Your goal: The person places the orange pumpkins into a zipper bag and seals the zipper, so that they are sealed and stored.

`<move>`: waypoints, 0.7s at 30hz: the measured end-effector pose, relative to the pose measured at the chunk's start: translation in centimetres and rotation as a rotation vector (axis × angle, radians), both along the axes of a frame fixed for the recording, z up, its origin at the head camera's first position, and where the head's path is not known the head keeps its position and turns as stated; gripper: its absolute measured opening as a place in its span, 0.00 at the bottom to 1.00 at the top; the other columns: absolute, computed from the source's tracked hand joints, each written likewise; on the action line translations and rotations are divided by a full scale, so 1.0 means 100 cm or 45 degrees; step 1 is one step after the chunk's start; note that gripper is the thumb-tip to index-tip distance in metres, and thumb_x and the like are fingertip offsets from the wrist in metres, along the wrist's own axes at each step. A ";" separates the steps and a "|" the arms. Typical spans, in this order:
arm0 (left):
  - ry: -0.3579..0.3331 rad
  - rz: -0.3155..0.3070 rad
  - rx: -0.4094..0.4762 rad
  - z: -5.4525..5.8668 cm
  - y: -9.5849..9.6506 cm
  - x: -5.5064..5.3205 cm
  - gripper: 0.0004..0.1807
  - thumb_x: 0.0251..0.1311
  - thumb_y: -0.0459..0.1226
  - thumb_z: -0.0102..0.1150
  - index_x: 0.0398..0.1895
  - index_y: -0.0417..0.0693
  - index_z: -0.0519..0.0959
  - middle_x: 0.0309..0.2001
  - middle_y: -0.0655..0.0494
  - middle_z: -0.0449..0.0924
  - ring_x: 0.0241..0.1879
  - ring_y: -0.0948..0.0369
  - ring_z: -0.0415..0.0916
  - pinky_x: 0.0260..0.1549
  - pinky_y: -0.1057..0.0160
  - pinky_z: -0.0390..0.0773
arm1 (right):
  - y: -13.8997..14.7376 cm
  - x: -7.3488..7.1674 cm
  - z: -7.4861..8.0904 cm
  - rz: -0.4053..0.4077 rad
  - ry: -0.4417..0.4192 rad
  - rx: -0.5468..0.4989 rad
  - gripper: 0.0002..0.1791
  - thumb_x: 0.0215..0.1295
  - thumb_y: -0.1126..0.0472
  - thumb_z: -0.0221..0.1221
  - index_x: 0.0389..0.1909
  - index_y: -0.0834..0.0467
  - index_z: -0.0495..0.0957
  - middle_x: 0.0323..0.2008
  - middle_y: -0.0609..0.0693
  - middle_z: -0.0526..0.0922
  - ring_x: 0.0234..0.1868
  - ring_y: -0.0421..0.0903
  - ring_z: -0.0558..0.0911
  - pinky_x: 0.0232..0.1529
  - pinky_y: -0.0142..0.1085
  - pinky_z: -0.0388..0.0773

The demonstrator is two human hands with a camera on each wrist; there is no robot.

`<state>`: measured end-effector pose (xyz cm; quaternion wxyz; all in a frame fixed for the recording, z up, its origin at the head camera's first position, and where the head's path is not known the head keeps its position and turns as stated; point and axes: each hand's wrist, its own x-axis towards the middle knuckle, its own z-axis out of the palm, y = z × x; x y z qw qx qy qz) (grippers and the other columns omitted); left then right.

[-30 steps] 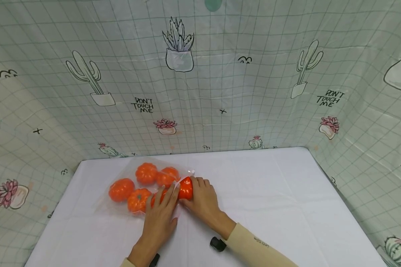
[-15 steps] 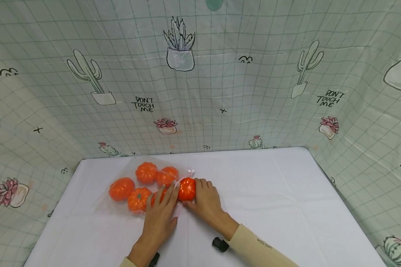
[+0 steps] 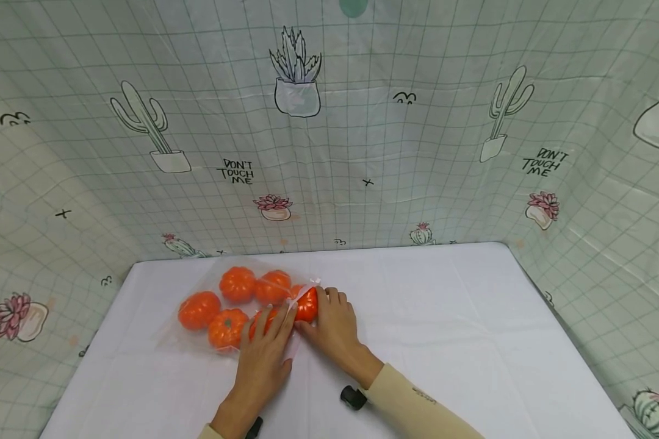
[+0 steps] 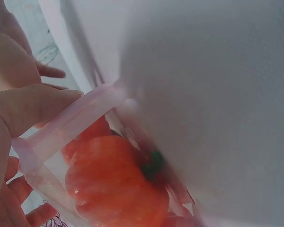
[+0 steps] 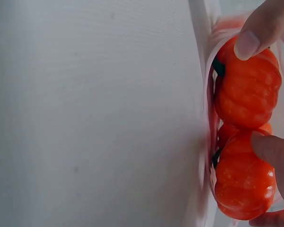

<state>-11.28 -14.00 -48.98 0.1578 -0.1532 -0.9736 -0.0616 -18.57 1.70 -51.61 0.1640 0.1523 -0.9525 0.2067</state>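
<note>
A clear plastic bag point(image 3: 170, 338) with a pinkish mouth strip point(image 4: 68, 120) lies at the table's left side, several glossy orange pumpkins point(image 3: 227, 329) inside. My left hand point(image 3: 263, 360) rests across the bag near its mouth, fingers extended and overlapping one pumpkin, thumb apart. In the left wrist view a bagged pumpkin point(image 4: 116, 184) shows its green stem. At the mouth, my right hand point(image 3: 337, 323) grips another pumpkin point(image 3: 307, 305) between thumb and fingers, partly under the strip. The right wrist view shows this pumpkin point(image 5: 245, 182) beside a bagged one point(image 5: 248, 90).
A white cloth covers the table point(image 3: 428, 317). Behind and at both sides hangs a checked curtain point(image 3: 340, 146) printed with cacti. A black wrist device point(image 3: 353, 397) sits under the right wrist.
My right hand and its pumpkin first shifted slightly right, then moved left and away from me, under the bag's edge. Nearby bagged pumpkins shifted a little. My left hand stays in place.
</note>
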 end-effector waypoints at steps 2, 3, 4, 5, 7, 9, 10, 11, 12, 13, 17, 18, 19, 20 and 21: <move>-0.012 0.007 -0.007 0.000 0.001 0.000 0.58 0.40 0.39 0.89 0.79 0.46 0.68 0.76 0.47 0.70 0.73 0.43 0.62 0.70 0.37 0.64 | -0.001 -0.001 0.000 -0.008 -0.001 0.006 0.44 0.56 0.42 0.78 0.65 0.65 0.76 0.52 0.61 0.81 0.50 0.57 0.80 0.48 0.47 0.83; -0.019 0.010 -0.007 0.000 0.001 0.001 0.58 0.40 0.39 0.89 0.79 0.46 0.68 0.76 0.47 0.70 0.73 0.43 0.62 0.71 0.36 0.64 | -0.002 -0.001 0.000 -0.013 0.001 0.008 0.44 0.56 0.41 0.77 0.65 0.65 0.76 0.52 0.61 0.81 0.50 0.57 0.80 0.47 0.47 0.83; -0.028 0.014 -0.010 0.000 0.001 0.001 0.58 0.40 0.39 0.89 0.79 0.46 0.68 0.76 0.47 0.70 0.74 0.43 0.62 0.71 0.36 0.64 | -0.003 -0.002 0.000 -0.019 0.002 0.011 0.44 0.57 0.41 0.77 0.65 0.65 0.76 0.52 0.61 0.81 0.50 0.57 0.80 0.47 0.47 0.83; -0.032 0.015 -0.012 0.000 0.001 0.001 0.57 0.41 0.39 0.89 0.79 0.47 0.68 0.76 0.47 0.70 0.74 0.43 0.62 0.71 0.36 0.63 | -0.004 -0.002 0.000 -0.024 0.000 0.010 0.44 0.57 0.41 0.77 0.65 0.65 0.76 0.52 0.61 0.80 0.50 0.57 0.80 0.47 0.47 0.83; -0.036 0.017 -0.014 0.000 0.002 0.001 0.57 0.41 0.39 0.88 0.79 0.47 0.68 0.76 0.48 0.70 0.74 0.43 0.62 0.71 0.37 0.63 | -0.005 -0.003 0.000 -0.031 0.005 0.015 0.44 0.58 0.40 0.76 0.65 0.65 0.76 0.52 0.61 0.80 0.50 0.57 0.79 0.47 0.47 0.83; -0.039 0.016 -0.016 0.000 0.002 0.001 0.57 0.41 0.39 0.88 0.79 0.47 0.68 0.77 0.48 0.69 0.74 0.43 0.62 0.71 0.36 0.64 | -0.005 -0.003 0.000 -0.039 -0.001 0.016 0.43 0.58 0.40 0.76 0.65 0.65 0.76 0.52 0.61 0.80 0.50 0.57 0.79 0.47 0.46 0.83; -0.041 0.015 -0.017 0.000 0.002 0.001 0.57 0.41 0.39 0.88 0.79 0.47 0.68 0.77 0.48 0.69 0.74 0.43 0.62 0.71 0.36 0.64 | -0.006 -0.003 0.000 -0.041 -0.004 0.017 0.43 0.58 0.40 0.76 0.65 0.65 0.76 0.52 0.61 0.80 0.50 0.56 0.79 0.47 0.46 0.83; -0.041 0.014 -0.018 0.000 0.002 0.000 0.57 0.41 0.39 0.88 0.79 0.47 0.68 0.77 0.48 0.69 0.74 0.43 0.62 0.71 0.36 0.64 | -0.006 -0.004 0.000 -0.041 -0.006 0.018 0.43 0.58 0.40 0.76 0.65 0.65 0.76 0.52 0.61 0.80 0.50 0.56 0.79 0.47 0.46 0.83; -0.040 0.013 -0.017 0.000 0.002 0.000 0.57 0.41 0.39 0.88 0.79 0.47 0.68 0.77 0.48 0.69 0.74 0.43 0.62 0.71 0.36 0.64 | -0.006 -0.004 0.000 -0.041 -0.013 0.018 0.44 0.59 0.40 0.76 0.66 0.65 0.76 0.52 0.61 0.80 0.50 0.56 0.79 0.47 0.46 0.83; -0.040 0.012 -0.018 0.000 0.002 0.000 0.57 0.41 0.39 0.88 0.79 0.47 0.68 0.77 0.48 0.69 0.74 0.43 0.62 0.71 0.36 0.64 | -0.006 -0.004 0.000 -0.040 -0.019 0.019 0.44 0.59 0.40 0.76 0.66 0.65 0.76 0.52 0.61 0.80 0.50 0.56 0.79 0.47 0.46 0.83; -0.033 0.006 -0.014 -0.001 0.001 0.000 0.57 0.41 0.39 0.88 0.79 0.46 0.68 0.77 0.48 0.69 0.74 0.43 0.61 0.70 0.36 0.64 | -0.003 -0.003 -0.001 -0.025 -0.047 0.020 0.45 0.59 0.40 0.76 0.67 0.65 0.74 0.52 0.62 0.80 0.50 0.57 0.79 0.48 0.46 0.83; -0.032 0.005 -0.010 -0.001 0.001 0.000 0.57 0.41 0.39 0.88 0.79 0.46 0.69 0.77 0.47 0.69 0.74 0.43 0.61 0.70 0.37 0.64 | -0.002 -0.002 -0.002 -0.020 -0.053 0.018 0.45 0.59 0.40 0.76 0.67 0.66 0.74 0.52 0.62 0.80 0.50 0.57 0.79 0.48 0.46 0.83; -0.033 0.004 -0.008 -0.001 0.001 0.000 0.57 0.41 0.39 0.88 0.78 0.46 0.69 0.77 0.47 0.69 0.75 0.43 0.61 0.70 0.37 0.64 | -0.001 -0.002 -0.002 -0.015 -0.056 0.016 0.45 0.58 0.40 0.76 0.67 0.66 0.74 0.52 0.62 0.80 0.50 0.57 0.79 0.48 0.47 0.83; -0.034 0.003 -0.004 -0.002 0.001 -0.001 0.57 0.41 0.39 0.88 0.78 0.46 0.69 0.77 0.47 0.68 0.75 0.43 0.61 0.70 0.37 0.63 | 0.000 -0.001 -0.003 -0.013 -0.056 0.016 0.45 0.58 0.40 0.76 0.67 0.66 0.74 0.52 0.62 0.80 0.50 0.57 0.80 0.49 0.47 0.83; -0.036 0.003 0.000 -0.002 0.000 -0.001 0.57 0.41 0.39 0.88 0.79 0.46 0.69 0.77 0.47 0.68 0.75 0.43 0.61 0.70 0.37 0.63 | 0.001 0.000 -0.003 -0.011 -0.057 0.012 0.45 0.58 0.41 0.76 0.66 0.67 0.75 0.52 0.62 0.80 0.50 0.58 0.80 0.49 0.47 0.83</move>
